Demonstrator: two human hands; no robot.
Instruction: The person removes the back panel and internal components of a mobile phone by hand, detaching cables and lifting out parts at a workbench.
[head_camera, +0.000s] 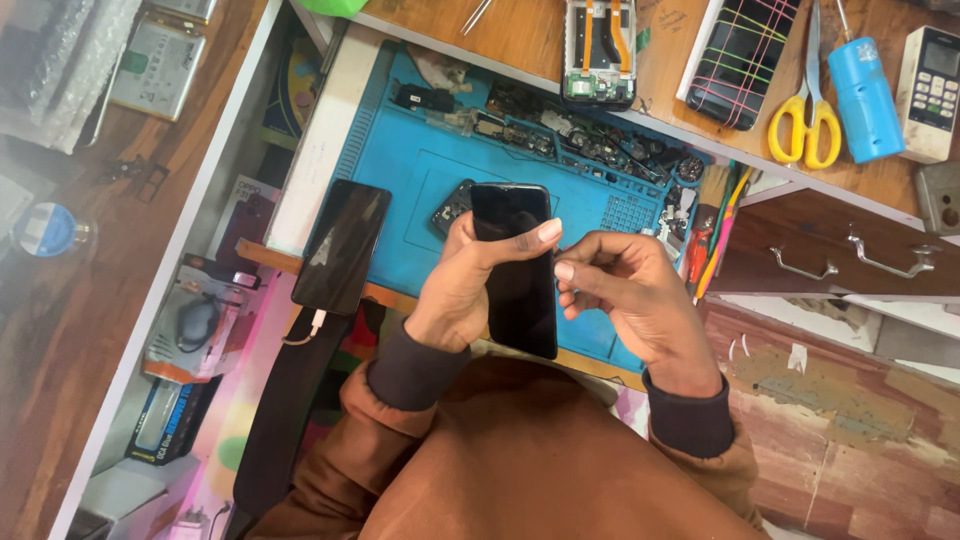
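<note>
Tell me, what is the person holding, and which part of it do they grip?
A black phone. The left hand grips it around its long edges, thumb across the dark face. The right hand touches its right edge with fingertips.

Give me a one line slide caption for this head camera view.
Left hand holds a black phone over a blue mat; right hand touches its edge.

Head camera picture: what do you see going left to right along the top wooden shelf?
Opened phone with its insides showing → black phone wrapped in coloured rubber bands → yellow-handled scissors → blue plastic cylinder → white remote with buttons.
</note>
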